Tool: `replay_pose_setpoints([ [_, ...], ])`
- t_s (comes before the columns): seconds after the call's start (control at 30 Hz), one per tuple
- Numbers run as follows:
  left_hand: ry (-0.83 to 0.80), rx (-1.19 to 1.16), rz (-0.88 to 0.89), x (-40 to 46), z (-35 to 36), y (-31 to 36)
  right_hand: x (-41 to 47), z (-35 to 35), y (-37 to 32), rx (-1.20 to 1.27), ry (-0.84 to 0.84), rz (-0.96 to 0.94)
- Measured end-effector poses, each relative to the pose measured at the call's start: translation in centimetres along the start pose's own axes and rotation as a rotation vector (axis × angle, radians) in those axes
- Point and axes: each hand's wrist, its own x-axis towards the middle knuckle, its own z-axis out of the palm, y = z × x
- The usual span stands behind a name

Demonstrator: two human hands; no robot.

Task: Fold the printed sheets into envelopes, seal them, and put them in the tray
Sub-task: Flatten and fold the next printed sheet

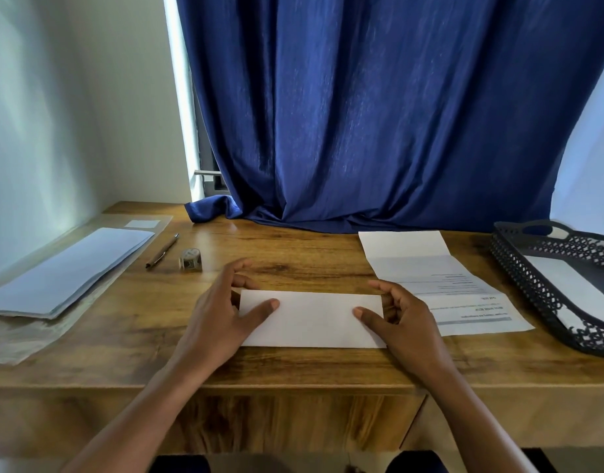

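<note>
Two bare forearms reach in over the front edge of the wooden desk (293, 247) and meet at a folded white sheet (312, 319) lying flat near the middle of that edge. The left hand (222, 312) holds the sheet's left end, thumb laid on top and fingers curled behind the far corner. The right hand (401, 322) grips the right end the same way, thumb pressing the paper's top face and fingers bent round its short edge.

Just beyond the right hand, towards the right half of the desk, a printed sheet (440, 285) lies opened out with two crease lines across it, its text facing away from the camera. At the right edge stands a black perforated tray (529, 274) with a white envelope (573, 285) lying inside.

Along the left edge a stack of white envelopes (72, 271) rests on a clear plastic sleeve (31, 336). Between that stack and the left hand lie a pen (162, 250) and, beside it, a small tape dispenser (190, 258). A blue curtain (379, 114) hangs behind, its hem bunched on the back edge.
</note>
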Motion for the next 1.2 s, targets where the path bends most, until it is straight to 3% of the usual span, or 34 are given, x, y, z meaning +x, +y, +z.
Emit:
replay_pose_setpoints([
  [0.4,-0.1,0.378,0.036,-0.4,1.0,0.1,-1.0,1.2,0.5,-0.385,-0.003,-0.139],
  [0.5,-0.103,0.476,0.152,-1.0,1.1,0.9,-1.2,1.2,0.2,-0.43,0.015,-0.208],
  [0.7,-0.448,0.62,0.279,-2.4,3.3,2.2,-1.3,1.1,-0.8,-0.563,-0.009,-0.282],
  [0.87,-0.544,0.645,0.249,-2.3,4.0,1.9,-1.6,2.3,-2.5,-0.676,-0.058,-0.294],
  [1.07,-0.594,0.639,0.27,-2.5,3.5,2.0,-3.4,6.7,-5.3,-0.525,-0.394,-0.276],
  [1.2,-0.579,0.639,0.258,-2.5,3.4,2.2,-3.4,6.6,-4.7,-0.57,-0.452,-0.221],
])
